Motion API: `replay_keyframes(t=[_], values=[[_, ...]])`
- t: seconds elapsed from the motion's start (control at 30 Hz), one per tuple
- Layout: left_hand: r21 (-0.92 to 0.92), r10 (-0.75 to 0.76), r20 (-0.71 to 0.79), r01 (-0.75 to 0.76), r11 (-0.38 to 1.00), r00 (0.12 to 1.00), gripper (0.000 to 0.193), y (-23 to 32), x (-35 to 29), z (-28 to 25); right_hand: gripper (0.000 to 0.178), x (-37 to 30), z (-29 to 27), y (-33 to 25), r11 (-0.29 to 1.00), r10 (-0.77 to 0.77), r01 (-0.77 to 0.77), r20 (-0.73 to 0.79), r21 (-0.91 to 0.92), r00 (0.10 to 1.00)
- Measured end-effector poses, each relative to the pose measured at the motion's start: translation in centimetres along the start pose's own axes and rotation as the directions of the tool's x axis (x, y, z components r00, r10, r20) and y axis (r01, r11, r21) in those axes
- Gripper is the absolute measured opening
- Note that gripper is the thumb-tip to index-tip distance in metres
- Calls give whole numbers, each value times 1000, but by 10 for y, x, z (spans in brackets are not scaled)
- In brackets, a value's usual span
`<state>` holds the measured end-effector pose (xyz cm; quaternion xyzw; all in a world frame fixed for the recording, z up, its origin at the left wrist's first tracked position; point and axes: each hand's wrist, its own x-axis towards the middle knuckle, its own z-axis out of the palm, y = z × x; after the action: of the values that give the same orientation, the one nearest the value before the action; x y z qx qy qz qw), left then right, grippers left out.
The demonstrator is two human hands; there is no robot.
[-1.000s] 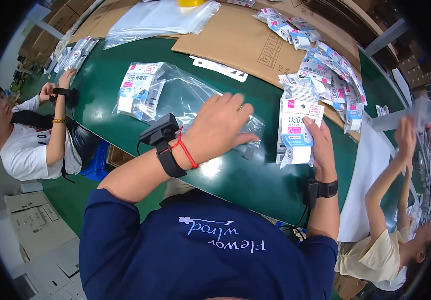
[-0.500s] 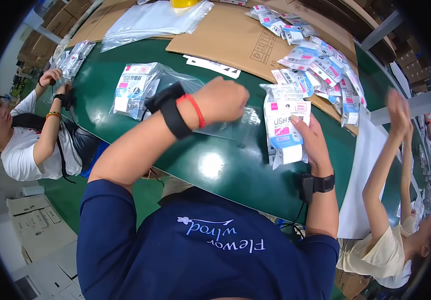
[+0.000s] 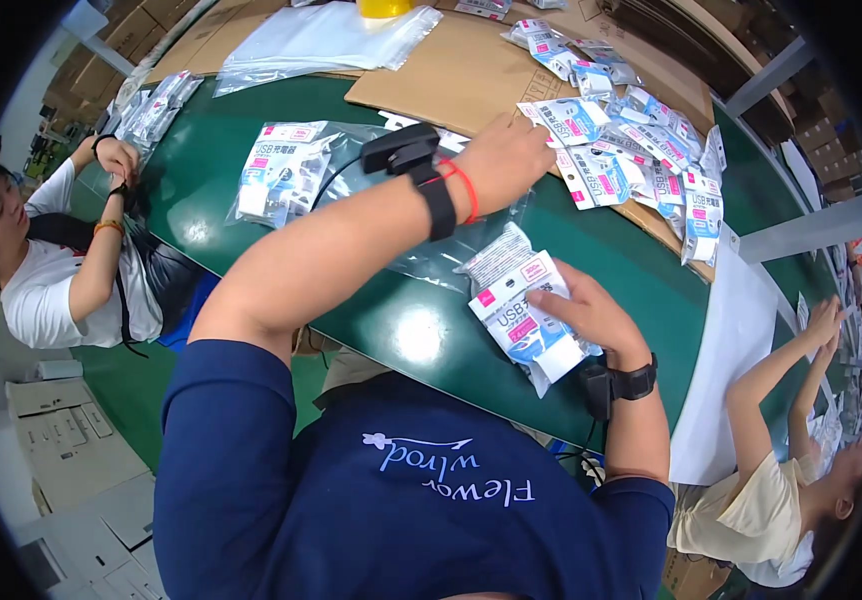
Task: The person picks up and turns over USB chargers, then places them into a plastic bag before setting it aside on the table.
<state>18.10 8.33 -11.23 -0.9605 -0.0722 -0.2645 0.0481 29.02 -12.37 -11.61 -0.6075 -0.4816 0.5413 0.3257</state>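
Note:
My right hand (image 3: 596,312) is closed around a small stack of charger packets (image 3: 521,318), clear plastic with white, pink and blue cards, held tilted over the green table. Its thumb lies across the front card. Up at the left edge of the heap, my left hand (image 3: 504,165) has its fingers curled onto the edge of another charger packet (image 3: 571,122); the fingertips are partly hidden. Beneath my left forearm lies a clear plastic bag (image 3: 431,262), partly covered. More charger packets (image 3: 276,180) sit at its left end.
A heap of charger packets (image 3: 666,185) spreads over a cardboard sheet (image 3: 451,75). Flat clear bags (image 3: 326,40) lie at the back beside a yellow roll (image 3: 383,8). One co-worker (image 3: 61,270) is at the left, another (image 3: 751,500) at the right. A white sheet (image 3: 716,390) hangs over the table's right side.
My left hand has moved right and away from me to the heap, onto a packet there. My right hand has brought its packets lower and leftward, tilting them.

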Motion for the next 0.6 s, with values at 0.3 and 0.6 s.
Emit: replay_keyframes(t=[0.3,0.6], values=[[-387,-445,170,475,790,879,27,60,-99,-71,41,1,-2,0,987,74,-74,7,143,997],[-294,-550,243,601,743,799,31,73,-137,-66,39,21,-11,-15,975,70,-24,-204,220,976]])
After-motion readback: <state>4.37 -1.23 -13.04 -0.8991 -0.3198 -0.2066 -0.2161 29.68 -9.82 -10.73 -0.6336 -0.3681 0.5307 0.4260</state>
